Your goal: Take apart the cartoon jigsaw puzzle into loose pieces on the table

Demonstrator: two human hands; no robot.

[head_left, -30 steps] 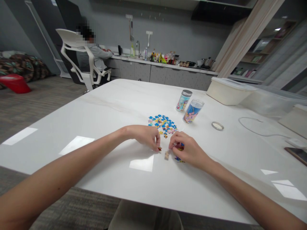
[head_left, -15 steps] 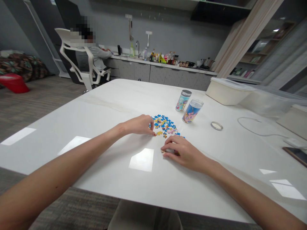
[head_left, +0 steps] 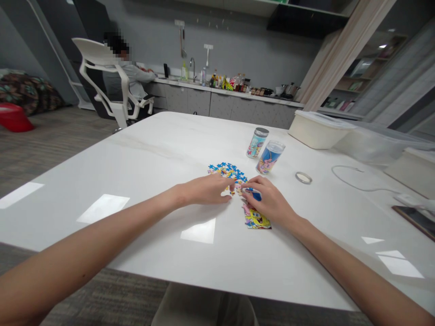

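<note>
Loose jigsaw pieces, mostly blue with some yellow and pink, lie in a heap on the white table. My left hand is at the heap's near edge, thumb and forefinger apart around a small gap close to a few pieces. Opposite it, my right hand has its fingertips closed on a puzzle piece at the heap's right edge. Partly under the right palm lies a joined puzzle section with a yellow cartoon face; its upper part is hidden by the hand.
Beyond the heap stand a printed jar with a silver lid and an open printed jar. A ring-shaped lid lies to their right. Further right are storage boxes, a white cable and a phone. A person sits far left.
My right hand has moved up and away from me to the heap, uncovering the joined puzzle section. My left hand has shifted right and slightly nearer, its thumb and forefinger parting.
</note>
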